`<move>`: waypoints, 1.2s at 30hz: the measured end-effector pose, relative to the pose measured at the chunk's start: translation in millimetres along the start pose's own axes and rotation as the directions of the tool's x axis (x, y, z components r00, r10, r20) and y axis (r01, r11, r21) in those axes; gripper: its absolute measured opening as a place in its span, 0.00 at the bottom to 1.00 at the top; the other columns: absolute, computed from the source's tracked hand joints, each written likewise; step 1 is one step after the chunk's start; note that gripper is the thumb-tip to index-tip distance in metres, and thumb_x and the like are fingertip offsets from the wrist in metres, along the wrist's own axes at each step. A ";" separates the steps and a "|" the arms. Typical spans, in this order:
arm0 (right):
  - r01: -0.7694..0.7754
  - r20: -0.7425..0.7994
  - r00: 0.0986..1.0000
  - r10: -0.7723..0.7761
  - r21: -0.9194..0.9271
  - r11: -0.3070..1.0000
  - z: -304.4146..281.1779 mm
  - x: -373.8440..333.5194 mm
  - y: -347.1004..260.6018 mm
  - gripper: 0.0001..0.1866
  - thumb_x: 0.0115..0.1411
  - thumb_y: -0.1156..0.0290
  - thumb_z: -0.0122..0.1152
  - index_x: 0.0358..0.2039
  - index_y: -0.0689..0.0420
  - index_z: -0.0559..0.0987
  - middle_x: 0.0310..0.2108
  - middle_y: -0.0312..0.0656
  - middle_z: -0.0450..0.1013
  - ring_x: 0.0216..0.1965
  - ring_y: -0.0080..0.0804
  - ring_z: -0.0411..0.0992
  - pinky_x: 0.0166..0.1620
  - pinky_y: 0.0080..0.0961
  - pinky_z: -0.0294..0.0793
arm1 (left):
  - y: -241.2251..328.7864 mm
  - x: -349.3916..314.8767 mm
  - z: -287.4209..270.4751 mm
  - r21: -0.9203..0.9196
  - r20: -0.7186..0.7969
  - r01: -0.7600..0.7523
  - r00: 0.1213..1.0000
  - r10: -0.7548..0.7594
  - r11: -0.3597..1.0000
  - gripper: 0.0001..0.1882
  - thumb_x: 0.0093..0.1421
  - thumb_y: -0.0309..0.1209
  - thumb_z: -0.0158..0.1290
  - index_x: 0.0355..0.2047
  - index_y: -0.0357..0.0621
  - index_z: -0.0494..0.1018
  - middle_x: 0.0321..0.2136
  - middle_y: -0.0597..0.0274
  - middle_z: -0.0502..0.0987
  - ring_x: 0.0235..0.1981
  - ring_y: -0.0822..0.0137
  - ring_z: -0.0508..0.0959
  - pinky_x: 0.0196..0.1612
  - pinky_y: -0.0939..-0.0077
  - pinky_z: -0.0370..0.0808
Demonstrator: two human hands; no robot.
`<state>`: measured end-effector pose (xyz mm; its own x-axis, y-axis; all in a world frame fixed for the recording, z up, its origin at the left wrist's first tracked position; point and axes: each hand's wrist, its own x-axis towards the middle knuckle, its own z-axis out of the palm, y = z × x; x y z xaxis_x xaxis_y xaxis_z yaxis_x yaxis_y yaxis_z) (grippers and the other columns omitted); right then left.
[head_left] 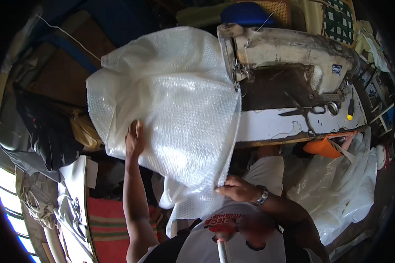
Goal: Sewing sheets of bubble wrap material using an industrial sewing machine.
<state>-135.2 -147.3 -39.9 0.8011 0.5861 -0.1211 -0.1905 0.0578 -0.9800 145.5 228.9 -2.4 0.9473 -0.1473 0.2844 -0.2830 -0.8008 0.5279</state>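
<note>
A large sheet of clear bubble wrap (175, 114) spreads from the sewing machine (294, 48) toward my body, with its right edge running up to the needle area. At the sheet's near right corner, my right hand (240, 189) pinches the edge between thumb and fingers. My left hand (135, 139) is on the left part of the sheet, its fingers drawn together on a fold; the fingertips are partly hidden. The near end of the wrap hangs in folds over my lap.
Scissors (311, 117) and a yellow-tipped screwdriver (350, 108) lie on the worn white tabletop (267, 125). An orange item (322, 147) and more clear plastic (333, 188) are below at the right. Black bags (44, 136) sit at the left, near a red striped cloth (109, 219).
</note>
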 end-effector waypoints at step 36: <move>0.071 -0.520 0.801 -0.297 -0.411 0.909 -8.5 -40.6 107.4 0.15 0.70 0.64 0.65 0.37 0.66 0.81 0.31 0.57 0.80 0.31 0.43 0.80 0.36 0.35 0.76 | 306.2 -133.1 2.7 -0.041 0.566 -0.673 0.593 0.572 0.739 0.07 0.63 0.30 0.66 0.38 0.42 0.81 0.42 0.52 0.83 0.41 0.53 0.84 0.46 0.56 0.81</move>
<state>-183.4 -171.7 -141.6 0.9932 0.0316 0.1120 0.1163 -0.2380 -0.9643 -66.9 1.8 119.2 0.4850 -0.8743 0.0178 -0.8527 -0.4683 0.2317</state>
